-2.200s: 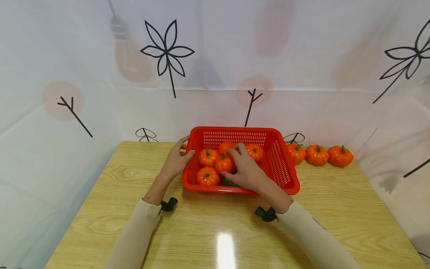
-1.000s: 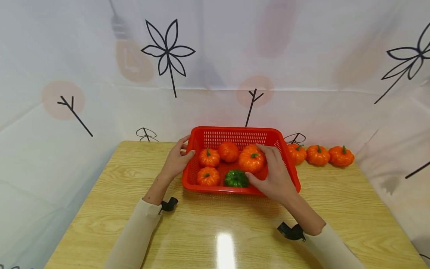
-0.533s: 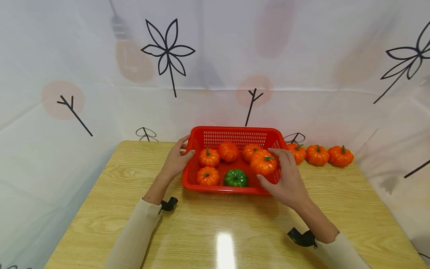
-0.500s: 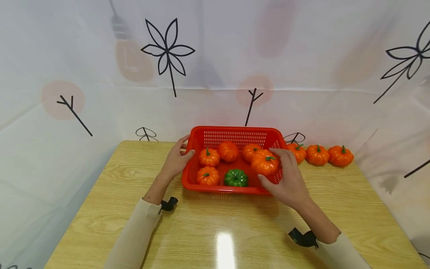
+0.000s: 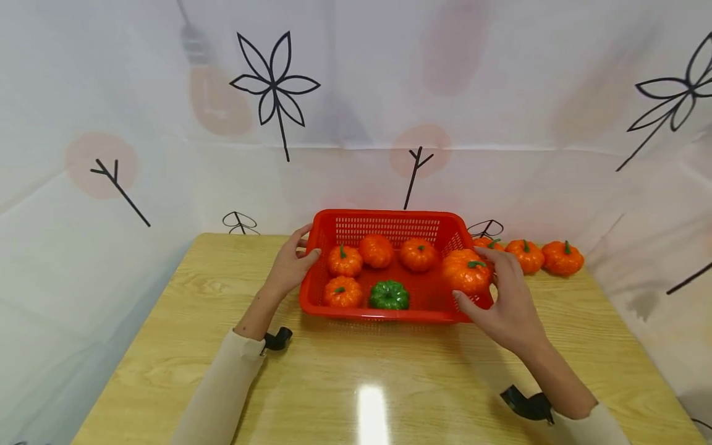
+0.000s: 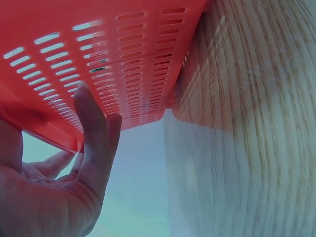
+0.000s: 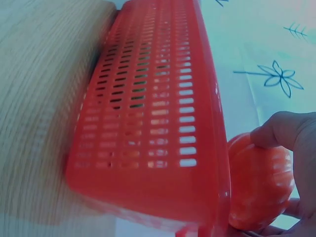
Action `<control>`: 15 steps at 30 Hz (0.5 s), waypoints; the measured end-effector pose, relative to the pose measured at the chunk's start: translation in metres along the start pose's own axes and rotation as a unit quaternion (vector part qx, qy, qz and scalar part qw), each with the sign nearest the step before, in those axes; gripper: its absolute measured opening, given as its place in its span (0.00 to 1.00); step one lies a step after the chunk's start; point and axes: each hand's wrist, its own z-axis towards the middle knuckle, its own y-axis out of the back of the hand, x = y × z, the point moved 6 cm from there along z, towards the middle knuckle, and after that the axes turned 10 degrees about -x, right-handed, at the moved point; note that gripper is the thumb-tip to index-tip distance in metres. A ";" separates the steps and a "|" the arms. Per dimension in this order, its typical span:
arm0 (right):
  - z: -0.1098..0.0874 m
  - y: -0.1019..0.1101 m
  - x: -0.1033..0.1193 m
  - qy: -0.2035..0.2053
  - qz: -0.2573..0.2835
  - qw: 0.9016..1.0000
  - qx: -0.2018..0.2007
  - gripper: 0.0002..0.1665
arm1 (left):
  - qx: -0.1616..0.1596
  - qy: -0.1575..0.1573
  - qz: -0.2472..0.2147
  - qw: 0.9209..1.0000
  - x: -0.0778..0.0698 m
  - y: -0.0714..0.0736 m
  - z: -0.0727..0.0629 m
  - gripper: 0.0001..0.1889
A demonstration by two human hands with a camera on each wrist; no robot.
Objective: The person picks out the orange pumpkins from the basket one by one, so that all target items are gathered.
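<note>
My right hand (image 5: 508,309) grips an orange toy pumpkin (image 5: 466,272) with a green stem, held over the right end of the red plastic basket (image 5: 378,314). In the right wrist view the pumpkin (image 7: 259,180) shows above the basket's rim, thumb on one side and fingers on the other. My left hand (image 5: 290,266) holds the basket's left rim, thumb inside; in the left wrist view its fingers (image 6: 94,128) lie along the slotted outer wall. Inside the basket are several orange pumpkins (image 5: 419,254) and a green pumpkin (image 5: 389,295) near the front wall.
On the wooden table (image 5: 311,383), right of the basket, orange pumpkins stand in a row along the back; the nearest is partly hidden by the basket and hand, and another (image 5: 563,258) ends the row. A patterned cloth (image 5: 356,111) hangs behind the table.
My right hand has lifted the orange pumpkin from the basket's middle, beside the green one, and carried it right to the basket's right rim. The left hand has stayed on the left rim.
</note>
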 end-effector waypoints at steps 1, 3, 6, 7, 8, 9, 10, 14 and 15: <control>0.000 0.002 -0.001 0.003 0.002 1.000 -0.002 0.49 | 0.000 0.000 0.000 1.000 0.000 0.001 -0.001 0.34; 0.001 0.006 -0.002 0.008 0.007 1.000 -0.007 0.50 | 0.000 -0.001 -0.001 1.000 0.000 0.002 -0.002 0.34; 0.004 0.012 -0.007 0.012 0.018 1.000 -0.020 0.50 | 0.002 -0.008 -0.002 1.000 0.000 0.002 -0.002 0.34; 0.005 0.014 -0.009 0.014 0.022 0.999 -0.026 0.50 | 0.002 -0.008 -0.003 1.000 0.000 0.002 -0.002 0.34; 0.006 0.016 -0.011 0.016 0.026 0.999 -0.030 0.50 | 0.002 -0.007 -0.003 1.000 0.000 0.001 -0.002 0.34; 0.007 0.017 -0.014 0.019 0.028 0.999 -0.035 0.50 | 0.003 -0.006 -0.004 1.000 0.000 0.001 -0.001 0.34; 0.008 0.019 -0.017 0.021 0.029 0.999 -0.040 0.50 | 0.003 -0.005 -0.003 1.000 0.001 0.001 -0.001 0.34; 0.011 0.024 -0.029 0.024 0.022 0.998 -0.052 0.48 | 0.003 -0.003 -0.002 1.000 0.003 0.000 0.000 0.34; 0.011 0.026 -0.032 0.022 0.017 0.998 -0.055 0.48 | 0.004 -0.003 -0.002 1.000 0.003 -0.001 0.000 0.34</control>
